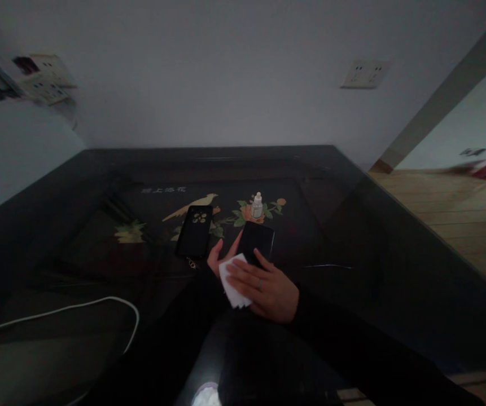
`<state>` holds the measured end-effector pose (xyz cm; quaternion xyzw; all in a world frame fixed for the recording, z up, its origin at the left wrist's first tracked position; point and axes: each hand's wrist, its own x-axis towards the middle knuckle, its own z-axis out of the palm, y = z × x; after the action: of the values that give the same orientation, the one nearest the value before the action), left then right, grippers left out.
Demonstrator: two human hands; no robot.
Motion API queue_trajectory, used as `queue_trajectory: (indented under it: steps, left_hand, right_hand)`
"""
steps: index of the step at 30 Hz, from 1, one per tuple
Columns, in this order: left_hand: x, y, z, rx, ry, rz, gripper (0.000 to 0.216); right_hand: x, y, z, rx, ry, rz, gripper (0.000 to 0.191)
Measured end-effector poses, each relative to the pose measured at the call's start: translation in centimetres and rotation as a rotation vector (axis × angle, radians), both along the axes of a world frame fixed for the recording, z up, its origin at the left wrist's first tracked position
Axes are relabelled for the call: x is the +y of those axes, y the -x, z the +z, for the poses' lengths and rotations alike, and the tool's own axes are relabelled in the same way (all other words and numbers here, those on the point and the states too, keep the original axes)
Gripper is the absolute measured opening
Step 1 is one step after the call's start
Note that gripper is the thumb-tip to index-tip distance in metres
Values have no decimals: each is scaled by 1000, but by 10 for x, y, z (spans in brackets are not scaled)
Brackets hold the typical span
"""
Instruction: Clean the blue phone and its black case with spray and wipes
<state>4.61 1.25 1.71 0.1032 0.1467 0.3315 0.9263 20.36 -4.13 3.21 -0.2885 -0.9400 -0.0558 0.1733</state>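
My left hand (216, 256) is at the left edge of a dark smartphone (256, 238) and supports it; most of that hand is hidden behind the cloth and my other hand. A folded white cloth (235, 290) lies under the fingers of my right hand (274, 293), pressed against the lower part of the phone. A ring shows on one right finger. To the left lies a black phone case (195, 235) with camera cut-outs and a small charm (191, 263) at its lower end. Just beyond the phone stands a small white dropper bottle (257, 207).
The dark glossy table (310, 316) bears a printed bird and flowers. A white cable (77, 306) curves across its left side. Against the far edge rises a wall with a socket plate (364, 74); more sockets (46, 79) are at left. Wooden floor (437, 208) lies right.
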Motion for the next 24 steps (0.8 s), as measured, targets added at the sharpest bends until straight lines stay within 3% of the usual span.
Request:
queue_trajectory:
  steps: [3, 8, 13, 15, 19, 24]
  left_hand:
    - [3, 4, -2, 22, -1, -1, 63]
    - [4, -2, -2, 33, -23, 83, 69]
    - [6, 7, 2, 38, -46, 26, 60]
    - [8, 9, 1, 63, -58, 42, 59]
    - [10, 4, -3, 67, -88, 242, 65]
    - [10, 3, -1, 42, -78, 191, 64]
  right_hand:
    - [-6, 7, 0, -12, -5, 125, 49]
    - [1, -6, 4, 47, 6, -133, 46]
    - [-4, -3, 3, -3, 14, 143, 49]
    - [-1, -5, 3, 3, 10, 136, 49]
    - [6, -14, 2, 56, -2, -51, 47]
    - [4, -15, 1, 50, -38, 108, 46]
